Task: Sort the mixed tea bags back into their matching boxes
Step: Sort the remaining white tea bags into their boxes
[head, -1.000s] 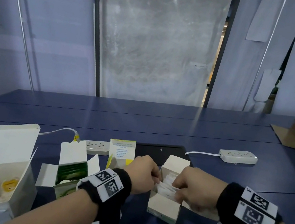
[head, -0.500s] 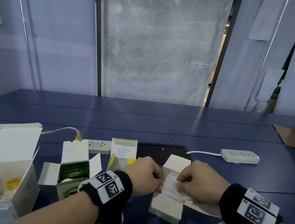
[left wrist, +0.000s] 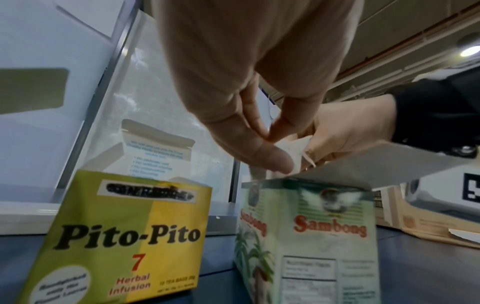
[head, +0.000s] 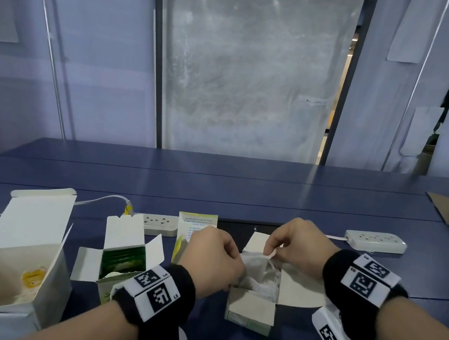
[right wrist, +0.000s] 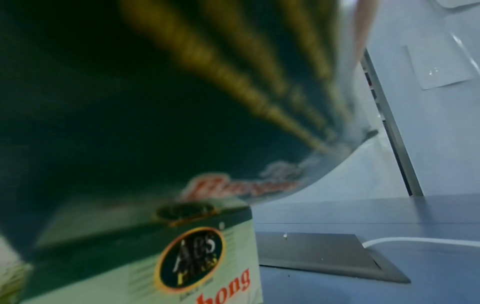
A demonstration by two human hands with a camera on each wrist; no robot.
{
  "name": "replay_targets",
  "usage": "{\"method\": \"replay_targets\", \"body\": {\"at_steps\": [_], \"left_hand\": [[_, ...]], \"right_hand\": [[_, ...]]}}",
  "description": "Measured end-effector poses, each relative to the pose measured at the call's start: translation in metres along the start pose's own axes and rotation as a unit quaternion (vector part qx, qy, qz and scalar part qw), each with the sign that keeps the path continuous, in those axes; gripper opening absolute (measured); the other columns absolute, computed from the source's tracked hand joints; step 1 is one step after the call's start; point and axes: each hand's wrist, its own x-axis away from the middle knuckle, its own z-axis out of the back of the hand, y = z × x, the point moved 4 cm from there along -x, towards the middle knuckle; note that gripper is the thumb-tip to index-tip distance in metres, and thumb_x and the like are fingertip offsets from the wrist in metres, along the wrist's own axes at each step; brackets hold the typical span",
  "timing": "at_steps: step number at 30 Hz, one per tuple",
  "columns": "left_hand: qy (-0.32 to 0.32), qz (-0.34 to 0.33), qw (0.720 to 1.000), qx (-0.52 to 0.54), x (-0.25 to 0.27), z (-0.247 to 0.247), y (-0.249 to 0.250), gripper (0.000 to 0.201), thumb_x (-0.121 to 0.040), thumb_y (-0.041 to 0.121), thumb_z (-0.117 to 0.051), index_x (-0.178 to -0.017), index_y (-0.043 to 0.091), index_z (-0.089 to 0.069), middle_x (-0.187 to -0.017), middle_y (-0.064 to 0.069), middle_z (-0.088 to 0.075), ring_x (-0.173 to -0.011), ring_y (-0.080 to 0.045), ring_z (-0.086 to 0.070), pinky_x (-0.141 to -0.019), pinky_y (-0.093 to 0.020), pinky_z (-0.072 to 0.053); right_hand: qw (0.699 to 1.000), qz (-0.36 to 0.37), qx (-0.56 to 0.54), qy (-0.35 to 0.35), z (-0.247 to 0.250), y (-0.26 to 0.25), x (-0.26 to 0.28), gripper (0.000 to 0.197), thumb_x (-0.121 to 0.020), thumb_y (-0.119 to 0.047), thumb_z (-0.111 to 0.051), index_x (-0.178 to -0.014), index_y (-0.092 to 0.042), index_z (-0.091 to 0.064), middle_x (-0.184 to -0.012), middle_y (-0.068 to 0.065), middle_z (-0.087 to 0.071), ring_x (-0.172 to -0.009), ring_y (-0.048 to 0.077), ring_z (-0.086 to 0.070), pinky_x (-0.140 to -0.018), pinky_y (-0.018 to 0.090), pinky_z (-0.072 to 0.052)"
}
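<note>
The right wrist view is largely blurred: a dark flap fills the upper left, hiding the right hand. The Sambong box (right wrist: 145, 259) is cut off at the bottom edge, its name reading only "bong".

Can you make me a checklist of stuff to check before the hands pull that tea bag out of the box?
1. Sambong box flaps open: ok.
2. Left hand pinches the white tea bag: ok.
3. Right hand pinches it too: ok.
4. Which tea the bag holds: cannot tell, no label shows.
5. Pito-Pito box open to receive: ok.
6. Green box open: ok.
</note>
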Motion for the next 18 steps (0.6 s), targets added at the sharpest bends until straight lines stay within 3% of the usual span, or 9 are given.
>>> {"method": "replay_targets", "body": {"at_steps": [2,4,9,13,14,16,18], "left_hand": [[-0.004,0.012,1.0,-0.008,0.001,0.0,-0.001,0.009,-0.068,0.012,-0.057,-0.062,0.011,-0.063,-0.057,-0.009,-0.068,-0.045,-0.023,-0.066,-0.05,-0.041,-0.059],[0.002,0.019,1.0,-0.008,0.003,0.003,-0.002,0.007,-0.065,0.013,-0.056,-0.06,0.011,-0.061,-0.06,-0.011,-0.068,-0.049,-0.026,-0.067,-0.052,-0.044,-0.059],[0.06,0.012,0.996,-0.06,0.006,0.014,-0.002,0.006,-0.066,0.017,-0.056,-0.061,0.015,-0.054,-0.067,-0.007,-0.067,-0.066,-0.025,-0.066,-0.06,-0.038,-0.058],[0.062,0.026,0.995,-0.068,0.008,0.015,-0.003,0.012,-0.067,0.019,-0.059,-0.062,0.015,-0.049,-0.071,-0.009,-0.064,-0.069,-0.027,-0.062,-0.058,-0.038,-0.054],[0.054,0.028,0.996,-0.073,0.009,0.013,-0.005,0.014,-0.068,0.021,-0.061,-0.062,0.015,-0.049,-0.07,-0.008,-0.063,-0.067,-0.026,-0.062,-0.058,-0.038,-0.055],[0.038,0.026,0.996,-0.082,0.009,0.011,-0.007,0.02,-0.07,0.025,-0.065,-0.061,0.017,-0.048,-0.067,-0.004,-0.06,-0.063,-0.023,-0.061,-0.056,-0.036,-0.055],[0.033,0.016,0.995,-0.095,0.008,0.009,-0.01,0.022,-0.069,0.028,-0.065,-0.06,0.019,-0.047,-0.064,0.001,-0.056,-0.057,-0.017,-0.054,-0.051,-0.03,-0.05]], "right_hand": [[1.0,-0.002,0.016,-0.014,-0.004,-0.001,-0.004,0.02,-0.075,-0.007,-0.067,-0.073,-0.024,-0.075,-0.048,-0.025,-0.059,-0.049,-0.009,-0.055,-0.059,0.014,-0.045],[0.999,0.001,0.023,-0.022,-0.006,-0.002,-0.006,0.02,-0.079,-0.009,-0.063,-0.074,-0.025,-0.073,-0.048,-0.018,-0.061,-0.046,-0.006,-0.055,-0.059,0.018,-0.049],[0.999,-0.014,0.006,-0.028,-0.009,0.003,-0.008,0.031,-0.089,-0.014,-0.054,-0.076,-0.036,-0.07,-0.07,0.006,-0.072,-0.054,0.018,-0.063,-0.043,0.02,-0.045],[0.999,-0.009,0.032,-0.031,-0.008,-0.006,-0.012,0.028,-0.092,-0.016,-0.053,-0.099,-0.033,-0.074,-0.086,-0.009,-0.072,-0.046,0.007,-0.059,-0.034,0.009,-0.037],[0.998,-0.006,0.043,-0.038,-0.009,-0.01,-0.013,0.028,-0.093,-0.015,-0.053,-0.102,-0.032,-0.073,-0.085,-0.013,-0.07,-0.044,0.003,-0.056,-0.033,0.007,-0.034],[0.996,0.0,0.065,-0.053,-0.012,-0.018,-0.014,0.028,-0.093,-0.016,-0.052,-0.105,-0.031,-0.073,-0.062,-0.023,-0.063,-0.039,-0.004,-0.051,-0.032,0.006,-0.033],[0.995,0.01,0.079,-0.058,-0.015,-0.026,-0.015,0.029,-0.093,-0.018,-0.054,-0.092,-0.039,-0.074,-0.044,-0.023,-0.05,-0.034,-0.01,-0.046,-0.034,0.007,-0.031]]}}
